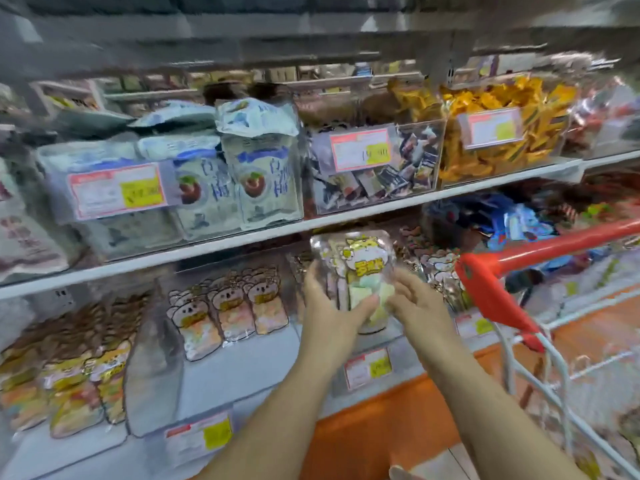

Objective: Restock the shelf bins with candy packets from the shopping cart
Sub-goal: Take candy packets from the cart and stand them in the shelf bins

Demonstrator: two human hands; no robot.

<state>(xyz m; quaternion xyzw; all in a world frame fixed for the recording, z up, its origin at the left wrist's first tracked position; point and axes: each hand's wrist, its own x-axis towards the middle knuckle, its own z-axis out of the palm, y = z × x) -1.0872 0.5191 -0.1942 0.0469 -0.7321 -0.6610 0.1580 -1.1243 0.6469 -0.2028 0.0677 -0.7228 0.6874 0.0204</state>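
- Upright between both hands, a candy packet (pixel 360 282) with a yellow cartoon cat and pale green and yellow pieces inside is gripped: the left hand (pixel 330 311) is closed on its left edge with the thumb across the front, and the right hand (pixel 417 306) is closed on its lower right edge.
- Just behind and below the held packet, a clear lower-shelf bin (pixel 367 372) is seen; its contents are hidden by the hands and the packet.
- To the left of the grip, a second clear bin (pixel 242 372) is stocked with standing bear-shaped packets (pixel 228 306) at its back, its front floor left bare.
- Further left, cat-print packets (pixel 79 386) are packed upright in another bin.
- Up and left of the grip, on the shelf above, blue-and-white pouches (pixel 235 181) are stacked in a clear bin behind a price tag (pixel 117 190).
- Directly above the grip, small dark-wrapped sweets (pixel 388 178) fill a bin; to its right, orange-yellow wrappers (pixel 498 133) are heaped in another.
- Immediately right of the right hand, the shopping cart (pixel 540 368) is parked, its red handle (pixel 498 285) reaching up across the shelf front and partly covering silvery packets (pixel 440 268) there.
- Much of the scene is blurred, so print on tags cannot be read.
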